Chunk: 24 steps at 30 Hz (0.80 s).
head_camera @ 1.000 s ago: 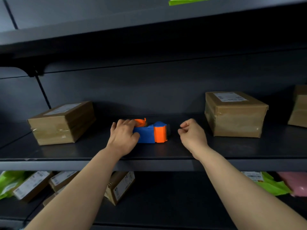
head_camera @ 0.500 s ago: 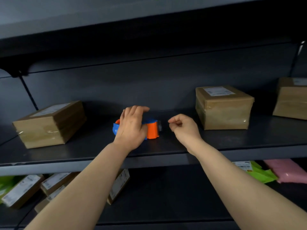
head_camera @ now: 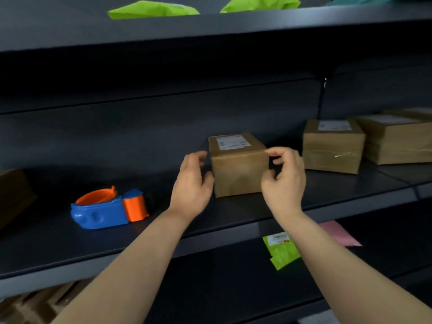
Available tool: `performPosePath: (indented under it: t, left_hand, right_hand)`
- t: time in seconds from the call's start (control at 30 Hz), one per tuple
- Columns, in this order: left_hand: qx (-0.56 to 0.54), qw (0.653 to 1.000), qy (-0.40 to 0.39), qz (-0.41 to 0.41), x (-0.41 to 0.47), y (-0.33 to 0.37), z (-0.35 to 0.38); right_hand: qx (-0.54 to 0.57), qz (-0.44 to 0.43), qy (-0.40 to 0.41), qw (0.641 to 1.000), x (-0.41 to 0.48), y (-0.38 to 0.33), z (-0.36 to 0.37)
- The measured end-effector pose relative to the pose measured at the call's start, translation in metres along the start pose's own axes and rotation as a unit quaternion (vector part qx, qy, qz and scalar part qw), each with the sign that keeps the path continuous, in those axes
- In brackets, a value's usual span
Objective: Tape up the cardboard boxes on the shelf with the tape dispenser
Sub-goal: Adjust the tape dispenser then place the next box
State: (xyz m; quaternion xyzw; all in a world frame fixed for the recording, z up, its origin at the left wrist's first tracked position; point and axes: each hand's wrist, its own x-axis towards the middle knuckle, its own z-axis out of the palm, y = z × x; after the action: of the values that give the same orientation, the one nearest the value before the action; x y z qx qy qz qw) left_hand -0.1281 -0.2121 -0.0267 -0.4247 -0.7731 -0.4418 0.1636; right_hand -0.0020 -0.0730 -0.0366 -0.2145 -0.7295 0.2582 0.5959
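Observation:
A small cardboard box (head_camera: 238,169) with a white label stands on the middle shelf (head_camera: 163,232). My left hand (head_camera: 192,185) is at its left side with loosely curved fingers and the thumb against the box's edge. My right hand (head_camera: 284,181) is at the box's right side, fingers loosely curled, the index fingertip touching the top right corner. The blue and orange tape dispenser (head_camera: 108,209) lies by itself on the shelf to the left, clear of both hands.
Two more taped boxes (head_camera: 332,146) (head_camera: 397,139) stand to the right, and a box edge (head_camera: 14,195) shows at far left. Green bags (head_camera: 152,10) lie on the upper shelf. The lower shelf holds a green mailer (head_camera: 280,251), a pink one (head_camera: 339,235) and boxes.
My left hand let go of the tape dispenser, which now lies alone. Both hands moved right to the sides of the small box, and my view shifted right.

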Motion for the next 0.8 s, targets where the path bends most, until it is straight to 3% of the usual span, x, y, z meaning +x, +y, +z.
performPosePath:
  t: [0.07, 0.13, 0.23, 0.37, 0.47, 0.53, 0.63, 0.7, 0.8]
  left_hand:
    - [-0.023, 0.999, 0.01, -0.041, 0.004, 0.004, 0.016]
    - [-0.054, 0.995, 0.015, -0.088, 0.008, 0.004, 0.029]
    - [-0.089, 0.984, 0.022, -0.154, 0.011, 0.002, 0.042]
    - [-0.031, 0.957, 0.168, -0.234, 0.01, 0.003, 0.043]
    - [-0.038, 0.933, 0.25, -0.257, 0.009, 0.007, 0.037]
    - [-0.071, 0.939, 0.225, -0.251, 0.008, 0.007, 0.037]
    - [-0.131, 0.945, 0.153, -0.257, 0.004, 0.006, 0.04]
    - [-0.044, 0.954, 0.133, -0.265, 0.006, 0.003, 0.04]
    - [0.049, 0.947, 0.186, -0.258, 0.005, 0.002, 0.04]
  right_hand:
    - [-0.009, 0.072, -0.056, 0.996, 0.014, 0.019, -0.003]
    - [0.002, 0.146, -0.166, 0.975, 0.027, 0.035, 0.002]
    - [0.063, 0.189, -0.267, 0.943, 0.033, 0.046, 0.014]
    - [0.175, 0.21, -0.289, 0.918, 0.035, 0.047, 0.013]
    - [0.161, 0.193, -0.204, 0.946, 0.047, 0.055, 0.014]
    - [0.113, 0.215, -0.22, 0.945, 0.059, 0.063, 0.021]
    - [0.093, 0.279, -0.334, 0.896, 0.073, 0.07, 0.034]
    - [0.099, 0.297, -0.373, 0.873, 0.081, 0.071, 0.043]
    - [0.123, 0.288, -0.378, 0.871, 0.085, 0.075, 0.054]
